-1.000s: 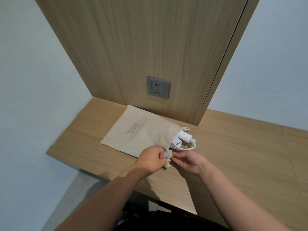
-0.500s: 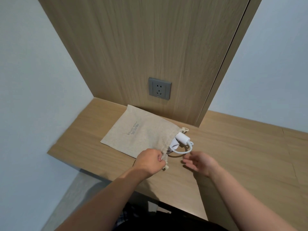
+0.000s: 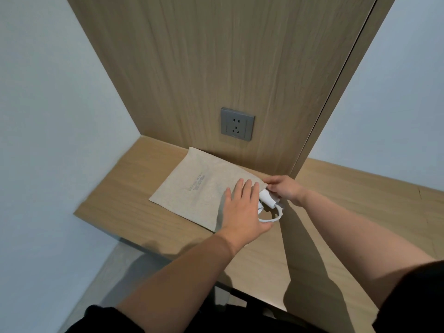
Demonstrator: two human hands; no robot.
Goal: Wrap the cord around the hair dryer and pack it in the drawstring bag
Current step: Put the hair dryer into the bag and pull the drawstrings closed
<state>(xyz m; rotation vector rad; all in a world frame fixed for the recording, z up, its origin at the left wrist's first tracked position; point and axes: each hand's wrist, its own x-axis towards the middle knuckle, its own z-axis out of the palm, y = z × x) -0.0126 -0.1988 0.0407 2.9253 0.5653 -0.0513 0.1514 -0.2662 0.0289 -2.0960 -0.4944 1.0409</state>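
Note:
A beige drawstring bag (image 3: 192, 188) with small printed text lies flat on the wooden counter (image 3: 336, 212). A white plug (image 3: 268, 199) and a loop of white cord (image 3: 274, 218) stick out of the bag's mouth on its right side; the hair dryer's body is hidden. My left hand (image 3: 240, 207) lies flat, fingers spread, on the bag near its mouth. My right hand (image 3: 286, 188) is at the far corner of the mouth with fingers pinched there, touching the plug; what exactly it grips is hidden.
A grey wall socket (image 3: 237, 127) sits in the wood panel (image 3: 228, 68) behind the bag. The counter's left end meets a pale wall (image 3: 48, 116), and its front edge (image 3: 149, 246) drops to the floor.
My left hand let go of the bag's near corner and moved up to lie flat on the bag. My right hand moved from near the front up to the mouth's far corner.

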